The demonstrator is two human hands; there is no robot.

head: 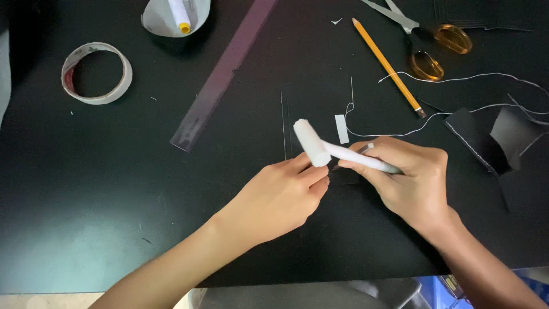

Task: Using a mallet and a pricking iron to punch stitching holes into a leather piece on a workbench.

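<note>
A black surface (114, 189) fills nearly the whole view, with a large black sheet (343, 240) lying over its right half and reaching the near edge. A long dark ruler (220, 80) lies slantwise from the far edge toward the middle. Near the far left corner sits a roll of tape (97, 73), and further along the far edge a pale cup (151, 17) holds a white marker with a yellow cap (182, 16). Toward the far right corner lie scissors with amber handles (426, 43), and just beside them a yellow pencil (388, 66) points toward the near edge. Black paper scraps (494, 137) sit by the right edge, with a white thread (457, 80) looping across and beside them.

Near the middle of the surface, both hands meet over the sheet. The right hand (414, 183) has its grip closed around the thin stem of a white rolled paper piece (337, 151). The left hand (280, 200) pinches shut at the thicker cross roll at the stem's far end, thumb and fingertips touching it. Together the rolls form a hammer-like shape, held just above the sheet. A small white paper strip (341, 129) lies just beyond it.
</note>
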